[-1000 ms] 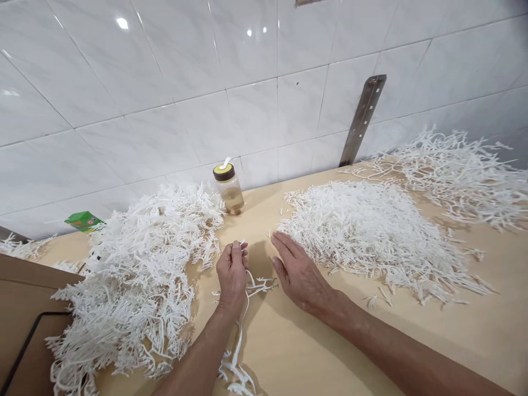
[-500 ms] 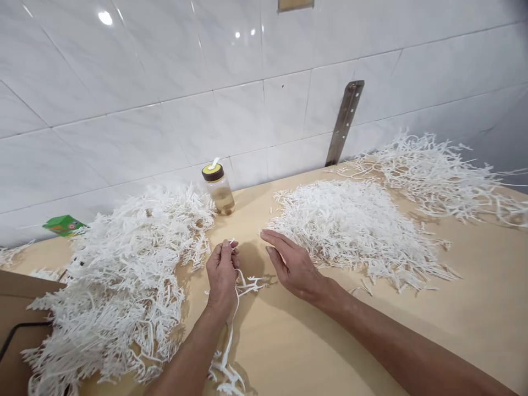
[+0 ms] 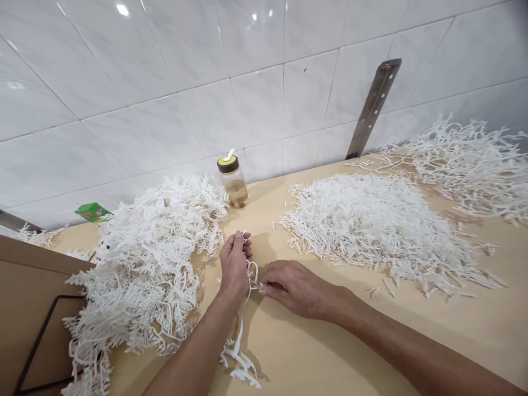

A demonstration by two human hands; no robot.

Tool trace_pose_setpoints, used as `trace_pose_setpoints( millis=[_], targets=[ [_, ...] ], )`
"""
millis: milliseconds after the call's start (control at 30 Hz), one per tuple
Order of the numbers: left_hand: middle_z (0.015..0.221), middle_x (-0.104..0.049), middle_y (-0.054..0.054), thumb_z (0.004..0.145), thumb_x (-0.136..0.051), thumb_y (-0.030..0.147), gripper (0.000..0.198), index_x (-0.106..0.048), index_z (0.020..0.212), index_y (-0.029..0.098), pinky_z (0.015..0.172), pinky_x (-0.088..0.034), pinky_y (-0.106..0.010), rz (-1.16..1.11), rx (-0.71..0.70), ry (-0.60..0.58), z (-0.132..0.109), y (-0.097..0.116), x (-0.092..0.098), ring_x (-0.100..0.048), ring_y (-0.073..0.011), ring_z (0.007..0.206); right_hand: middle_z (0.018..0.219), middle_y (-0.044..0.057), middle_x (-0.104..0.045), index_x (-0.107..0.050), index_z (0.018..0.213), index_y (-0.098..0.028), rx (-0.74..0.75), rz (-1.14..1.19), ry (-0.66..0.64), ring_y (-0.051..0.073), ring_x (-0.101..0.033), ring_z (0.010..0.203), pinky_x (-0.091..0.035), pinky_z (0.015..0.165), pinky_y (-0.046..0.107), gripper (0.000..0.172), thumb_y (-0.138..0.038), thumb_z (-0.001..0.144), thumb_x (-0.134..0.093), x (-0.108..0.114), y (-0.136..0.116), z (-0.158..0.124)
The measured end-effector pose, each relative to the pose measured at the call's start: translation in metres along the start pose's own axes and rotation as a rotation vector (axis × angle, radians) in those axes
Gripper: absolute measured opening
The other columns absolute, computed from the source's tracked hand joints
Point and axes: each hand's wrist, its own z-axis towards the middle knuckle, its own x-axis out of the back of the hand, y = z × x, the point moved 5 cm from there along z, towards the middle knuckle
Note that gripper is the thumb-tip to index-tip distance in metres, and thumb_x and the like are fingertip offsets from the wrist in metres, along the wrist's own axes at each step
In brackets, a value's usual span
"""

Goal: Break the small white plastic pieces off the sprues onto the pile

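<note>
My left hand [image 3: 236,261] is closed on a thin white branched strand [image 3: 238,335], which trails down past the wrist and ends in forked tips over the table. A looped part of the strand sticks out to the right of that hand. At its end, my right hand [image 3: 295,289] pinches a small white tip between thumb and fingers. Left of my hands lies a tall heap of white branched pieces [image 3: 144,264]. To the right spreads a flatter pile of short white pieces [image 3: 371,225].
Longer white strands [image 3: 474,165] lie at the back right. Against the tiled wall stand a jar with a yellow and dark lid [image 3: 233,181] and a perforated metal bracket [image 3: 374,107]. A green box [image 3: 91,212] and a cardboard box [image 3: 37,308] are at the left.
My right hand has moved down and left from the edge of the short-piece pile, closing on the strand's tip. My left hand keeps its grip. The camera view has shifted.
</note>
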Motion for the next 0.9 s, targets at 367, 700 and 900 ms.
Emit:
trace_pose_setpoints(
  millis=[367,700,900],
  targets=[
    [0.104,-0.070,-0.011,0.075,-0.078,0.043,0.071,-0.050,0.137,0.022,0.074,-0.052,-0.029,0.269,-0.166,-0.331,-0.004,0.024,-0.009,-0.069,-0.0199,0.086,0.067,0.001,-0.062,-0.065,0.078,-0.020,-0.304,0.098,0.401,0.014,-0.054,0.058,-0.042,0.053,0.025,0.028,-0.037,0.095,-0.051,0.051,0.035,0.000],
    [0.047,-0.056,0.000,0.074,-0.073,0.044,0.033,-0.065,0.056,0.018,0.044,-0.035,-0.022,0.637,-0.200,-0.627,-0.015,0.028,-0.018,-0.049,-0.0122,0.043,0.058,-0.002,-0.055,-0.057,0.074,-0.021,-0.431,0.186,0.507,0.013,-0.053,0.048,-0.045,0.050,0.026,0.032,-0.044,0.094,-0.050,0.050,0.043,-0.004],
    [0.046,-0.051,0.002,0.073,-0.074,0.052,0.037,-0.068,0.069,0.015,0.046,-0.036,-0.020,0.337,-0.129,-0.400,-0.010,0.033,-0.016,-0.046,-0.0091,0.044,0.079,0.005,-0.065,-0.067,0.087,-0.021,-0.182,0.039,0.466,0.017,-0.059,0.067,-0.048,0.059,0.028,0.025,-0.034,0.097,-0.048,0.050,0.027,0.000]
  ],
)
